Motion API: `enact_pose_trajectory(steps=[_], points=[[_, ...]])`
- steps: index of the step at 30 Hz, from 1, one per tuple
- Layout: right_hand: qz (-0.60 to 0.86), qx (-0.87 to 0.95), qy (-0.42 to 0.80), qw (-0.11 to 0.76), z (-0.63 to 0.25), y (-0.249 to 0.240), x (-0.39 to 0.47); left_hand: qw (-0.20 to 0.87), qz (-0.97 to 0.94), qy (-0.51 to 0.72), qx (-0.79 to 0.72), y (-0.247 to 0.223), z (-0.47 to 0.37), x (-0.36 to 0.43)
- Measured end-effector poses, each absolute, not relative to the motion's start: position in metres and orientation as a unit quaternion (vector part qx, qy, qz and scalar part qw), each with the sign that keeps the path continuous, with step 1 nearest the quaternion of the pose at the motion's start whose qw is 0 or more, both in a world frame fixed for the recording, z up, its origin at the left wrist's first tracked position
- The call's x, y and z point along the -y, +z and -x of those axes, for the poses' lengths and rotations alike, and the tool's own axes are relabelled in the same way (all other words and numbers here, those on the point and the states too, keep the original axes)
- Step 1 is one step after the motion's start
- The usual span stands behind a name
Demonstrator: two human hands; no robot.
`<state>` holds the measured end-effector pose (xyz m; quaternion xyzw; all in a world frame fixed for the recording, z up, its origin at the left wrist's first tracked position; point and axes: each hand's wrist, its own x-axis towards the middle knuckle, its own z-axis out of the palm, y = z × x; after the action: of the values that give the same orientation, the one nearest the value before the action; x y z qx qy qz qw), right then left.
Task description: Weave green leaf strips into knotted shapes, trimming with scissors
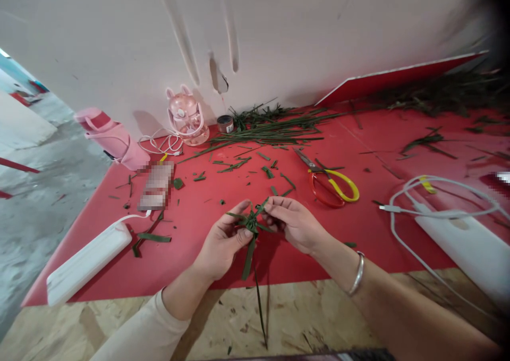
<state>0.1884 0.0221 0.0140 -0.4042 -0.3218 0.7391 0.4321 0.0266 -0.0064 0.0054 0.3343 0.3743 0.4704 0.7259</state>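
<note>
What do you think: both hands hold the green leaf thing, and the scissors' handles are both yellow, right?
Not both yellow: the head view shows scissors with one yellow handle, one red. The left hand and right hand hold the green leaf thing.

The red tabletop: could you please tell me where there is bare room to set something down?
Bare red tabletop shows between the left white power bank and the left hand, and a smaller patch lies between the scissors and white cable. The back is crowded with green stems, and scraps litter the middle.
</note>
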Motion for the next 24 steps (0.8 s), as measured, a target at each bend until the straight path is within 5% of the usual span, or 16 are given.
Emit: enact_pose_trajectory(steps=[13, 24], points=[[0.396, 0.312, 0.765, 0.4, -0.1905, 0.0151, -0.0225, 0.599, -0.489, 0.46, -0.437, 0.0107, -0.0267, 0.0063], [0.373, 0.294, 0.78, 0.407, -0.1896, 0.0127, -0.0234, 0.645, -0.443, 0.442, -0.439, 0.0085, -0.025, 0.005]])
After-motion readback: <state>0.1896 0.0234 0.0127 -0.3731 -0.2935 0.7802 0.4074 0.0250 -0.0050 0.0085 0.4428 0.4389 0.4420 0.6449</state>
